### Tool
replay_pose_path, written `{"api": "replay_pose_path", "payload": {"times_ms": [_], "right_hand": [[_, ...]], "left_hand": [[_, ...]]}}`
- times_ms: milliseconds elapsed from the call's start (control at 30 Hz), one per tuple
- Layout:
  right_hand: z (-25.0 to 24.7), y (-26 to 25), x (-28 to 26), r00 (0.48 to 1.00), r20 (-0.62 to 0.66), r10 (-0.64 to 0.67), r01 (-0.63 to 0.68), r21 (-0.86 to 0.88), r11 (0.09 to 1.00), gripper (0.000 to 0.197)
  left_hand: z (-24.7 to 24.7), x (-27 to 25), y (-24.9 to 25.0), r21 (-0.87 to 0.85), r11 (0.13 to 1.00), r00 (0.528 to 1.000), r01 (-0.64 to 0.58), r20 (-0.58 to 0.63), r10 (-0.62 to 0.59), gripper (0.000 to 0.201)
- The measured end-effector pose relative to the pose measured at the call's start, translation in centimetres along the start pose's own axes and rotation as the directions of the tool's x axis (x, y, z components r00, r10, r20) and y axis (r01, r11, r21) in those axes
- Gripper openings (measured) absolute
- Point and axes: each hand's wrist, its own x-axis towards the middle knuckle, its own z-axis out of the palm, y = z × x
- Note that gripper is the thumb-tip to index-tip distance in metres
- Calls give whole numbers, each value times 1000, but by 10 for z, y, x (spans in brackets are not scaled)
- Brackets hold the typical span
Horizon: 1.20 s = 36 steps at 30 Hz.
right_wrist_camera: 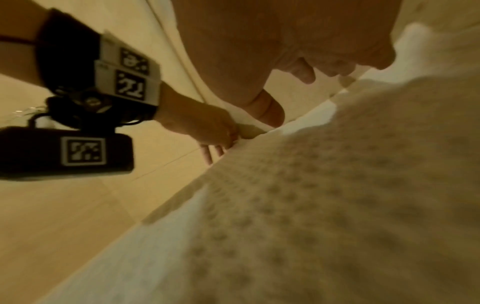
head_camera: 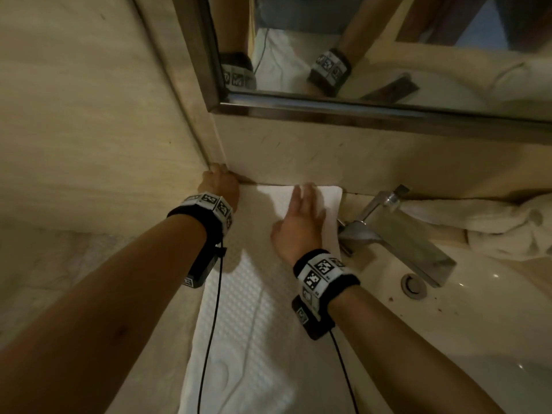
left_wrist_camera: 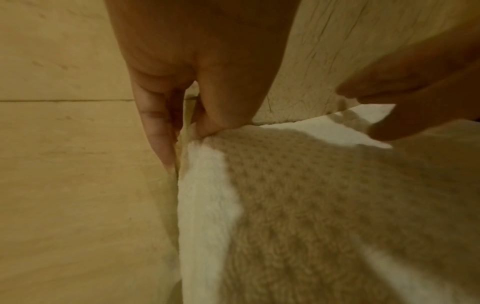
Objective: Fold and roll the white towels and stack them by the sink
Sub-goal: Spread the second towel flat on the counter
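A white waffle-textured towel (head_camera: 248,309) lies lengthwise on the beige counter, its far end against the back wall. My left hand (head_camera: 219,186) is at the towel's far left corner, in the angle of the two walls. In the left wrist view the left hand (left_wrist_camera: 187,144) pinches the towel (left_wrist_camera: 311,205) edge between thumb and fingers. My right hand (head_camera: 301,210) lies flat with straight fingers on the towel's far right part, beside the faucet. In the right wrist view its fingers (right_wrist_camera: 306,76) reach over the towel (right_wrist_camera: 337,185).
A chrome faucet (head_camera: 388,231) and the sink basin (head_camera: 463,339) sit right of the towel. A second crumpled white towel (head_camera: 493,225) lies behind the sink. A framed mirror (head_camera: 358,109) hangs above the back wall. A side wall closes the left.
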Motion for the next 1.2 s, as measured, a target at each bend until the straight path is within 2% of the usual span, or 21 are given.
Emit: {"api": "replay_pose_path", "payload": {"times_ms": [67, 133, 167, 300, 400, 467, 533, 567, 667, 767, 833, 900, 967, 1067, 1167, 1200], "right_hand": [[11, -11, 0, 999, 23, 33, -33, -3, 999, 79], [20, -7, 1, 990, 45, 131, -132, 19, 991, 80], [25, 0, 2, 989, 43, 141, -141, 13, 990, 82], [29, 18, 6, 994, 77, 74, -72, -26, 997, 89], [25, 15, 5, 995, 73, 68, -65, -43, 997, 88], [26, 7, 0, 995, 47, -85, 86, -41, 995, 82], [25, -9, -7, 952, 51, -303, 300, 58, 952, 71], [25, -16, -9, 929, 71, -364, 354, 119, 928, 65], [21, -26, -6, 889, 223, -400, 361, 197, 912, 62], [15, -31, 1, 853, 340, -396, 400, 61, 914, 61], [12, -38, 3, 859, 344, -378, 386, 49, 921, 57], [14, -46, 3, 885, 337, -321, 319, 64, 946, 59], [18, -49, 4, 902, 323, -288, 295, 30, 955, 64], [19, -57, 0, 893, 343, -292, 336, -73, 939, 59], [28, -58, -2, 907, 297, -298, 337, -88, 938, 63], [33, -58, -2, 906, 291, -306, 351, -117, 929, 66]], "left_hand": [[0, -1, 3, 9, 1000, 1000, -7, 21, 7, 36], [-1, -2, 5, 12, 1000, 1000, -28, -8, 28, 35], [-2, -3, 5, -8, 1000, 999, -25, -20, 25, 34], [-12, -1, -2, -106, 991, 996, -81, -52, 76, 37], [-21, -6, -2, -130, 963, 972, -237, -33, 235, 40], [-24, -12, 0, -132, 942, 947, -310, 41, 318, 43], [-25, -19, 2, -95, 936, 932, -338, 107, 348, 46], [-27, -23, 2, -67, 941, 933, -331, 127, 337, 45], [-28, -29, 1, 58, 954, 946, -296, 157, 284, 51], [-26, -30, 0, 85, 968, 959, -237, 179, 219, 64], [-29, -32, 1, 42, 986, 973, -161, 175, 151, 62], [-34, -34, 0, 53, 994, 971, -94, 224, 80, 67], [-37, -32, -6, 125, 989, 952, -78, 303, 37, 60], [-38, -30, -14, 263, 961, 919, -88, 393, -23, 51], [-48, -43, -11, 383, 909, 898, -166, 440, -22, 27], [-49, -47, -11, 400, 899, 892, -178, 451, -24, 25]]}}
